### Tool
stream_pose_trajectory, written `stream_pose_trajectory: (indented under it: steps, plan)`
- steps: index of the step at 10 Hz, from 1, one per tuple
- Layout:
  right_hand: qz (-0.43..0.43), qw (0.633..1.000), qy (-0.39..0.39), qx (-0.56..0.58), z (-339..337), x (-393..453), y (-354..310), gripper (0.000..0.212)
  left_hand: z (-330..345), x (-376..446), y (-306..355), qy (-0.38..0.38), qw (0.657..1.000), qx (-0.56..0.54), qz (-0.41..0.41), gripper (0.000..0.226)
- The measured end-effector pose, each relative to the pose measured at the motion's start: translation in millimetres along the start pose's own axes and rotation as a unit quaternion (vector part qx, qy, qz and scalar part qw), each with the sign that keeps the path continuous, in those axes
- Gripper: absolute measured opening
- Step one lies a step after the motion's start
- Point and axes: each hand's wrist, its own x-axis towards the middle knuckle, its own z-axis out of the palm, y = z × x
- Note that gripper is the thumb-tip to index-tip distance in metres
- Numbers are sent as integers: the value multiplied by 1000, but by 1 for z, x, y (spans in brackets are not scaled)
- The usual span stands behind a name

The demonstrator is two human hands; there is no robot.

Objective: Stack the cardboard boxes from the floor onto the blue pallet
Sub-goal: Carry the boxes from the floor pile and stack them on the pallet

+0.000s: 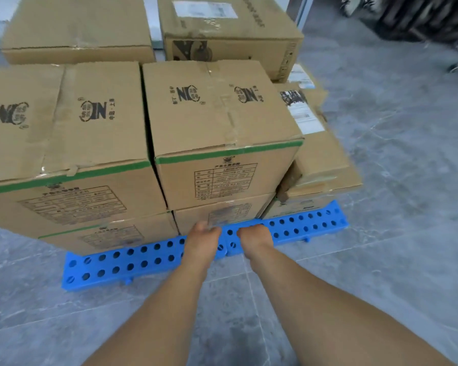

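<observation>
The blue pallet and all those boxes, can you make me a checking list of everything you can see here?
Surface: grey tiled floor, bare around the pallet.
Job's things: blue pallet on the floor, loaded with cardboard boxes; front right top box sits on a lower box; front left top box beside it.
Clutter: smaller labelled boxes piled at the pallet's right end.
Grippers: left hand and right hand reach to the pallet's front edge below the lower box, fingers curled; what they hold cannot be told.
Cables: nothing seen.
Surroundings: dark blurred objects at upper right.
</observation>
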Motion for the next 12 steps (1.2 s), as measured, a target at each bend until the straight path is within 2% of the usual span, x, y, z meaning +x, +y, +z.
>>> stream_pose_trajectory:
  steps: [1,2,3,4,5,6,7,9,12]
  plan:
    - [-41,962,28,-268,-49,15,14,34,33,-13,7,-47,997,34,43,52]
    - [-30,958,70,-275,-92,21,19,33,57,-20,14,-62,997,33,45,51]
    - [-38,936,90,-337,-140,46,21,31,80,-15,17,-95,995,-24,0,30]
    - [-34,973,120,-196,-177,82,24,32,106,-8,19,-94,983,-138,-81,20]
    - [-49,988,108,94,-204,115,34,36,135,-1,17,-69,972,-200,-100,37]
    - [-50,987,100,111,-220,144,36,53,155,4,21,-54,971,-217,-88,45]
    - [-86,988,77,102,-232,159,30,59,167,8,28,-38,970,-229,-72,44]
    - [-109,989,37,95,-243,171,30,60,182,4,41,-28,965,-259,-44,52]
    - [-107,988,21,111,-245,177,29,60,190,5,48,-14,968,-248,-28,58]
